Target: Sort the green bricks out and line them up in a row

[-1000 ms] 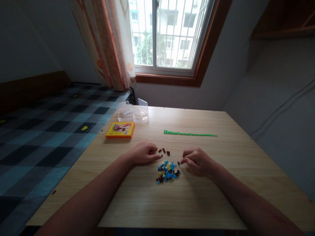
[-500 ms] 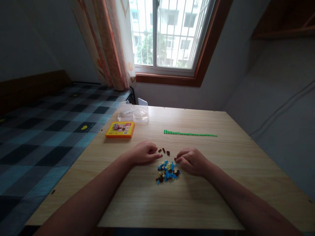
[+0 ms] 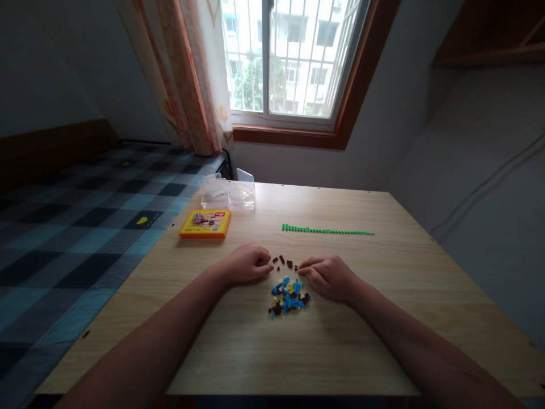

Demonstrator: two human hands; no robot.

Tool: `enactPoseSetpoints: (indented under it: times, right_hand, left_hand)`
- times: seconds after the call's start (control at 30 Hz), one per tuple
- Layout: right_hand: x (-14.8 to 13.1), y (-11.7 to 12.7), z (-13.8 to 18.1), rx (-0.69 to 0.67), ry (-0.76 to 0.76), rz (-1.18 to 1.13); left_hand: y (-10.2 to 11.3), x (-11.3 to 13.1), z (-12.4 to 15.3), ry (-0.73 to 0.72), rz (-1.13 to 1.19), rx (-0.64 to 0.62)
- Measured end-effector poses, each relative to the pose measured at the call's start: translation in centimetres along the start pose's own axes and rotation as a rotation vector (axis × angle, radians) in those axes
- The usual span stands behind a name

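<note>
My left hand rests on the table with its fingers curled in and nothing visible in them. Just past its fingertips lies a tiny brown brick. Across from it, my right hand has its thumb and index finger drawn together at a small brown brick, which shows at the very tips. Between the hands are a few more loose brown bricks in a loose row. Nearer to me sits a mixed pile of blue, brown and yellowish bricks.
A long row of green bricks runs across the right of the wooden table. An orange-yellow box and clear plastic containers stand at the back left. A checked bed adjoins the table's left side.
My right hand has shifted slightly left and away from me, bringing the small brown brick up beside the other brown ones. My left fingertips have drawn back from the tiny brown brick.
</note>
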State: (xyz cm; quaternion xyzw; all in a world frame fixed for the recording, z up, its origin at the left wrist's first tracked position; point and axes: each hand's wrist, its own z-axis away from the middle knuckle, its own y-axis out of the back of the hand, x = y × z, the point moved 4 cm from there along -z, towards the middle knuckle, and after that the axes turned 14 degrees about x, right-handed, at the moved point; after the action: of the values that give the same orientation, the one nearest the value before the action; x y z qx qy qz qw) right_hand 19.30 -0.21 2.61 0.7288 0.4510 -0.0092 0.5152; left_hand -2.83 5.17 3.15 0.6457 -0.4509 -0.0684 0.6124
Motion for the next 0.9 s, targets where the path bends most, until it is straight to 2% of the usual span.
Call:
enactPoseSetpoints:
  times: [0.17,0.33,0.53,0.67,0.9]
  right_hand:
    - [-0.4,-1.0,-0.6,0.036,0.009,0.033]
    - [0.2,0.2,0.2,0.074,0.006,-0.073]
    - [-0.4,1.5,1.0,-0.057,0.069,-0.35]
    - [-1.1,1.3,1.1,-0.113,0.068,-0.339]
    - [-0.8,0.7,1.4,-0.087,0.104,-0.233]
  left_hand:
    - [-0.1,-0.1,-0.1,-0.011,-0.014,-0.004]
    - [-0.3,-0.2,-0.1,-0.011,-0.017,0.004]
    - [-0.3,-0.1,0.0,0.003,-0.003,0.003]
    - [-0.3,-0.2,0.0,-0.003,0.005,0.012]
    - [-0.1,0.1,-0.2,-0.008,0.015,0.003]
